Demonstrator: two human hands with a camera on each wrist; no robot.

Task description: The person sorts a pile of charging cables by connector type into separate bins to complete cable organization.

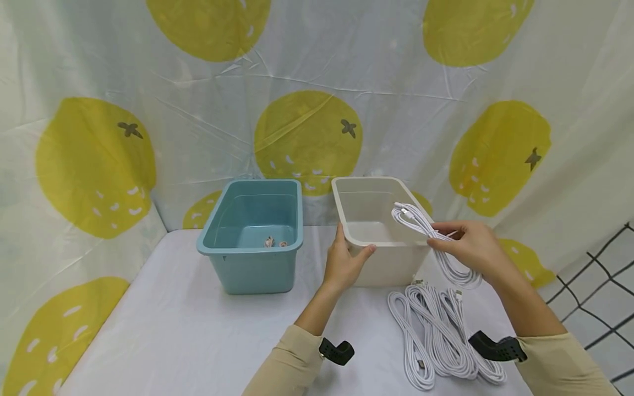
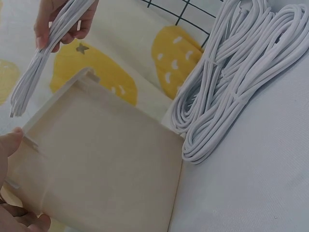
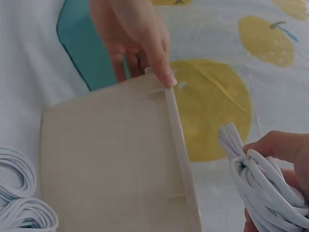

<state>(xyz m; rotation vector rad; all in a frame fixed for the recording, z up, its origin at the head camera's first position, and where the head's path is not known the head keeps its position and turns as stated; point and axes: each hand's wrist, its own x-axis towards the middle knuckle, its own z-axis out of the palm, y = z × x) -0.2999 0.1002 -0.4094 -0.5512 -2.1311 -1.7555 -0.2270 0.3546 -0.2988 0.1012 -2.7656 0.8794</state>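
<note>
My left hand [image 1: 343, 261] grips the front left corner of a cream plastic bin [image 1: 391, 267], thumb on the rim. In the left wrist view, only part of that hand shows at the lower left edge. My right hand [image 1: 470, 247] pinches a coiled white cable [image 1: 418, 220] and holds it over the bin's right rim. The right wrist view shows the bundle of cable [image 3: 263, 188] between thumb and fingers. Several more coiled white cables [image 1: 441, 335] lie on the table in front of the bin. The part of the cream bin's floor that shows is bare.
A teal bin [image 1: 260, 272] stands left of the cream one, with small pinkish items [image 1: 269, 242] inside. Both stand on a white-covered table [image 1: 198, 335]. A lemon-print curtain [image 1: 386, 82] hangs behind. Black wire grid [image 1: 599, 297] is at the right.
</note>
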